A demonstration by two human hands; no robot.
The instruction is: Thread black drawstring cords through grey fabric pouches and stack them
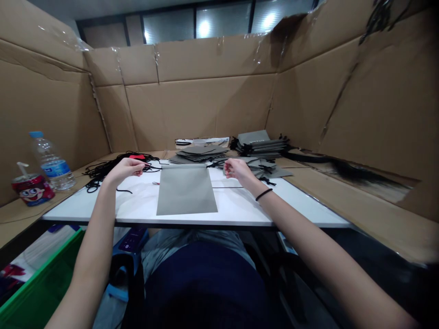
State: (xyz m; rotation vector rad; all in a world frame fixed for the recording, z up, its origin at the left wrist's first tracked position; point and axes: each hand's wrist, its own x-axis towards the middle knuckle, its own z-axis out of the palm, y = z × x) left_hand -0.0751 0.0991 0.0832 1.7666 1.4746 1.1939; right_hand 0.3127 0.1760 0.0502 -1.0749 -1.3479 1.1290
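Observation:
A flat grey drawstring bag (pixel 187 192) lies on the white tabletop, its top edge facing away from me. Black cord (pixel 156 168) comes out of its upper left corner, and my left hand (pixel 128 168) pinches it beside the bag. At the opposite corner, my right hand (pixel 236 169) is closed around the black cord (pixel 215 163) there; the fingertips partly hide it. Both cords look stretched sideways. A small red-tipped item (pixel 156 183) rests left of the bag, too small to name.
Loose black cords (pixel 99 170) heap at the left. Behind the bag are stacked grey pieces (pixel 197 153), with corded grey bags (pixel 262 145) to the right. A water bottle (pixel 55 164) and red can (pixel 33 189) stand far left. Cardboard walls (pixel 212 100) surround the table.

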